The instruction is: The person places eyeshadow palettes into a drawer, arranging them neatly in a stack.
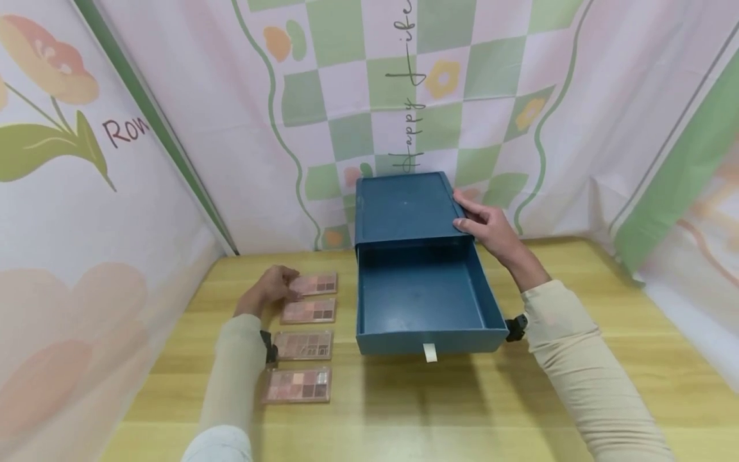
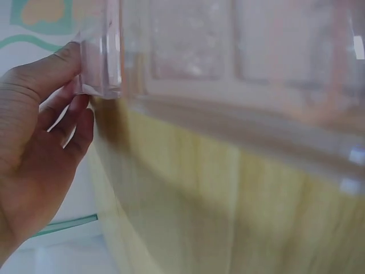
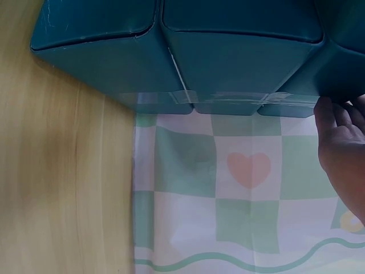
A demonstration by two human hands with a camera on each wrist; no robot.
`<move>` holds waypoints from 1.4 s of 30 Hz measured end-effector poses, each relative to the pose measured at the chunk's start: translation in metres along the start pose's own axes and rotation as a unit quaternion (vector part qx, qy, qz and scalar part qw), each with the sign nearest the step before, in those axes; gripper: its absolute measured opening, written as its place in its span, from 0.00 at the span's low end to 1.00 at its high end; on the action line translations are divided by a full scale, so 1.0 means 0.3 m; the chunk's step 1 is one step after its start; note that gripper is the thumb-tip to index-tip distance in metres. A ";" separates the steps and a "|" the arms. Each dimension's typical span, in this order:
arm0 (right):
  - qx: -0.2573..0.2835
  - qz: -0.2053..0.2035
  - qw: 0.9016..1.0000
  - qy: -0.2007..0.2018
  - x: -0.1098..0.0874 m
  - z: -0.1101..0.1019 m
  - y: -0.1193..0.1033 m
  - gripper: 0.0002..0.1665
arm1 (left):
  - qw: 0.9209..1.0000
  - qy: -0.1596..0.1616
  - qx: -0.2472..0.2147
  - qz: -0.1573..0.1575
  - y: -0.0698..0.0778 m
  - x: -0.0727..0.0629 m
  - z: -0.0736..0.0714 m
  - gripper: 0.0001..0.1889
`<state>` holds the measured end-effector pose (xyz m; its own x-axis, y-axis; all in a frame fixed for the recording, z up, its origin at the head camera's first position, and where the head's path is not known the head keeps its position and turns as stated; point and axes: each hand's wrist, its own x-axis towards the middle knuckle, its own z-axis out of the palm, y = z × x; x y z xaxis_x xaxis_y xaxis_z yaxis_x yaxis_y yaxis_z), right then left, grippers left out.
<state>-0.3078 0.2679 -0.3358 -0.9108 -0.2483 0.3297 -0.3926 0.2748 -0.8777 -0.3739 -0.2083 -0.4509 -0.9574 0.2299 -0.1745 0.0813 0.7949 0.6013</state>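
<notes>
My left hand [image 1: 276, 283] pinches the left end of the farthest eyeshadow palette [image 1: 316, 283]. In the left wrist view, thumb and fingers hold the clear edge of that palette [image 2: 100, 51]. Nearer me lie more palettes in a column: a second [image 1: 308, 311], a third [image 1: 304, 345] and the nearest [image 1: 297, 385]. A dark blue drawer unit [image 1: 407, 205] stands to their right, its top drawer [image 1: 424, 301] pulled out toward me, with nothing inside. My right hand [image 1: 491, 230] rests at the unit's upper right edge, thumb and fingers extended against it.
The pulled drawer overhangs the wooden table [image 1: 416, 423] and has a white tab [image 1: 430, 353] in front. Clear tape [image 3: 228, 98] runs along the stacked drawer sections. A printed cloth [image 1: 346, 83] hangs close behind the unit and at both sides.
</notes>
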 end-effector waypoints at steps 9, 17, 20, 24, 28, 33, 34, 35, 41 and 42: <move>-0.003 0.004 1.000 0.004 -0.004 0.001 -0.006 0.36 | 1.000 0.009 -0.017 -0.018 0.005 -0.002 -0.005 0.35; -0.009 0.004 1.000 0.000 0.000 0.005 -0.002 0.36 | 0.997 0.011 -0.055 -0.052 -0.008 -0.017 -0.011 0.37; -0.006 0.005 1.000 0.004 0.001 0.005 -0.001 0.36 | 0.997 0.014 -0.062 -0.049 -0.010 -0.023 -0.020 0.38; -0.004 0.010 1.000 0.008 0.000 0.003 -0.001 0.36 | 0.996 0.015 -0.072 -0.054 -0.007 -0.028 -0.031 0.39; -0.001 0.011 1.000 0.008 -0.001 0.003 -0.003 0.36 | 0.995 0.018 -0.078 -0.054 0.001 -0.034 -0.038 0.38; 0.000 0.010 1.000 0.006 -0.001 0.005 -0.005 0.36 | 0.997 0.038 -0.067 -0.025 0.012 -0.039 -0.046 0.36; -0.001 0.010 1.000 0.006 0.000 0.004 -0.005 0.36 | 0.997 0.043 -0.066 -0.018 0.014 -0.040 -0.047 0.35; -0.001 0.011 1.000 0.006 0.000 0.004 -0.005 0.36 | 0.997 0.047 -0.063 -0.012 0.017 -0.042 -0.050 0.35; -0.003 0.009 1.000 0.008 0.003 0.004 -0.002 0.36 | 0.996 0.052 -0.067 0.006 0.034 -0.055 -0.063 0.35; -0.002 0.009 1.000 0.008 0.003 0.004 -0.001 0.36 | 0.996 0.052 -0.069 0.008 0.036 -0.057 -0.066 0.35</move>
<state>-0.3082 0.2665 -0.3355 -0.9194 -0.2279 0.3204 -0.3775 0.2834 -0.8816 -0.3620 -0.2147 -0.4262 -0.9804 0.1765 -0.0873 0.0640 0.7048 0.7065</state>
